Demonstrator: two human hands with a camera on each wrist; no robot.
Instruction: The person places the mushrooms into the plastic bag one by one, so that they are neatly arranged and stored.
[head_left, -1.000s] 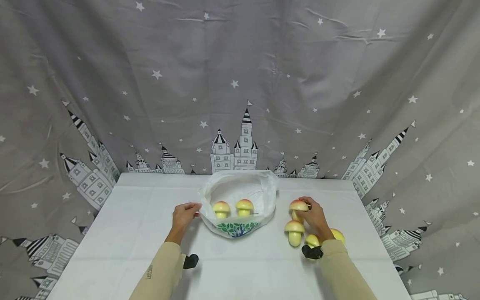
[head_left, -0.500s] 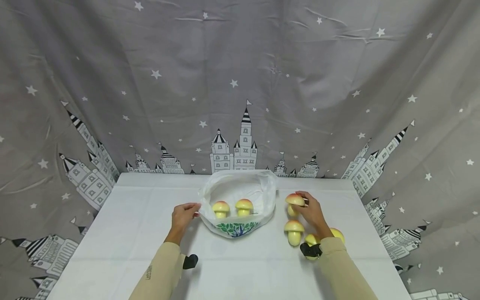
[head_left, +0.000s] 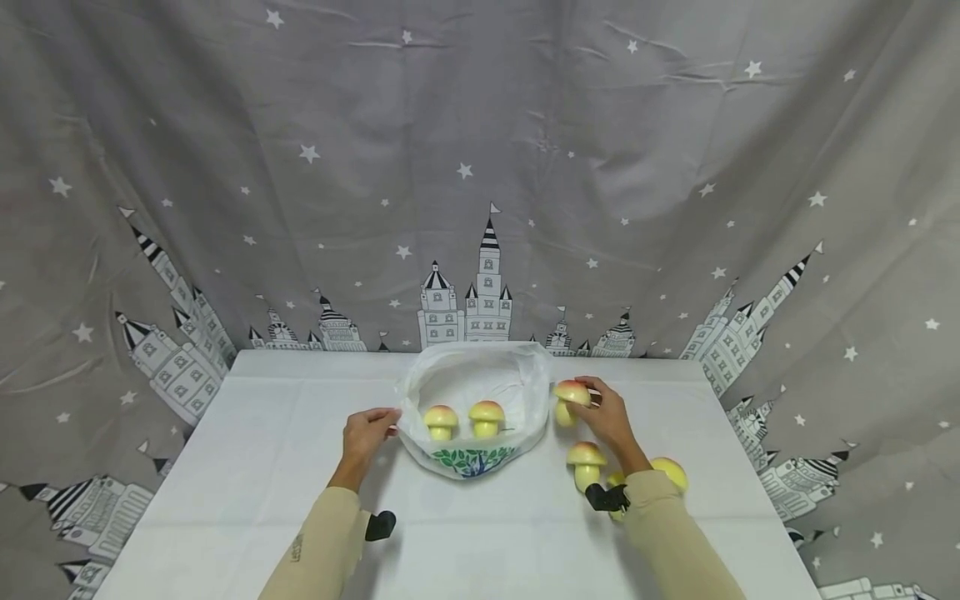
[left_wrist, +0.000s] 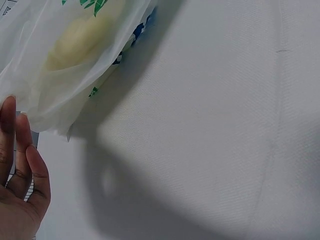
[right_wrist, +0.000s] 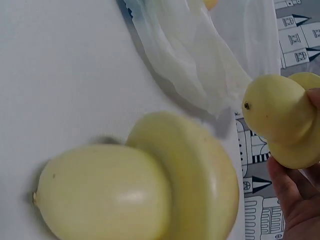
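A white plastic bag (head_left: 415, 392) with a green and blue tree print sits on the table, its mouth spread wide. Inside lie two toy mushrooms, one on the left (head_left: 440, 421) and one on the right (head_left: 487, 417), with yellow stems and reddish-yellow caps. My left hand (head_left: 367, 435) pinches the bag's left rim; the left wrist view shows its fingertips at the plastic (left_wrist: 50, 110). My right hand (head_left: 609, 417) grips another toy mushroom (head_left: 566, 404) by its cap, just right of the bag. In the right wrist view this held mushroom (right_wrist: 277, 107) appears raised, stem toward the camera.
Another toy mushroom (head_left: 587, 467) lies on the white table (head_left: 480, 554), below my right hand. One more (head_left: 670, 472) rests right of my forearm, and another is mostly hidden by the black wrist strap (head_left: 606, 497). A grey castle-print curtain (head_left: 480, 208) hangs behind the table.
My right hand has lifted the toy mushroom and carried it left, close to the bag's right side. My left hand stays at the rim, and the two mushrooms in the bag have not moved.
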